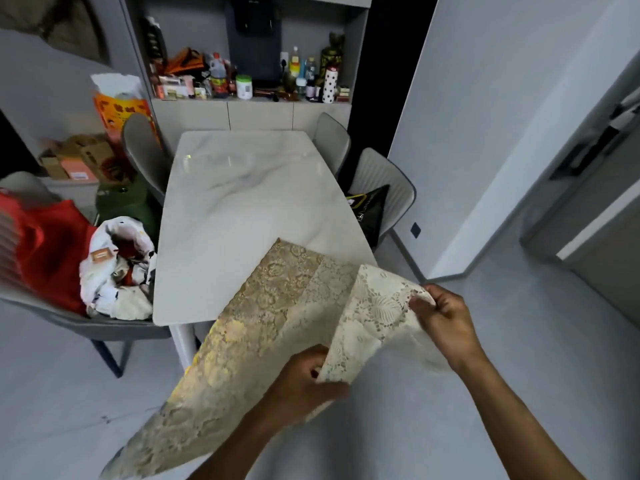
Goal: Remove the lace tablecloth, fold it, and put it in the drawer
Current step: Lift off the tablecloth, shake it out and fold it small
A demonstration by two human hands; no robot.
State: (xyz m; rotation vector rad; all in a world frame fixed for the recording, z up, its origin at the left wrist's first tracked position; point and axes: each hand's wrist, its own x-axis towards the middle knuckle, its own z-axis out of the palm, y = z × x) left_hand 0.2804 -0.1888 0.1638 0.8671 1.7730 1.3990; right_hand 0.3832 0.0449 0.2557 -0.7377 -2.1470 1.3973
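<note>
lace tablecloth: a cream and beige floral lace tablecloth (263, 327), folded into a long band; its far corner lies on the near right corner of the table, and the rest slants down off the near edge toward the lower left, over the floor.
left hand: the left hand (304, 379) grips the lace from below at the base of the turned-up flap, thumb and fingers curled round the cloth.
right hand: the right hand (446, 320) pinches the scalloped edge of the pale flap between thumb and fingertips, lifted just off the table's right corner.
table: a white marble-look rectangular table (242, 188) with rounded corners; only the cloth's corner lies on it.
chairs: grey padded chairs (384, 181) stand along both sides.
chair at left: a grey chair seat (104, 329) carries a red cloth bundle (52, 247) and a crumpled white printed fabric (117, 268) heaped beside it, touching.
chair at right: a black bag with yellow markings (369, 211) sits on the seat.
shelf niche: an open grey wall niche (358, 60) holds crowded bottles, jars and small boxes, among them a white jar with a green lid (244, 86) and a white dotted cylinder (329, 84); a dark appliance (254, 39) stands at the back.
boxes: open brown cardboard boxes (79, 157) sit at far left; their contents are too blurred to tell.
drawer: which cabinet front is the drawer cannot be told.
</note>
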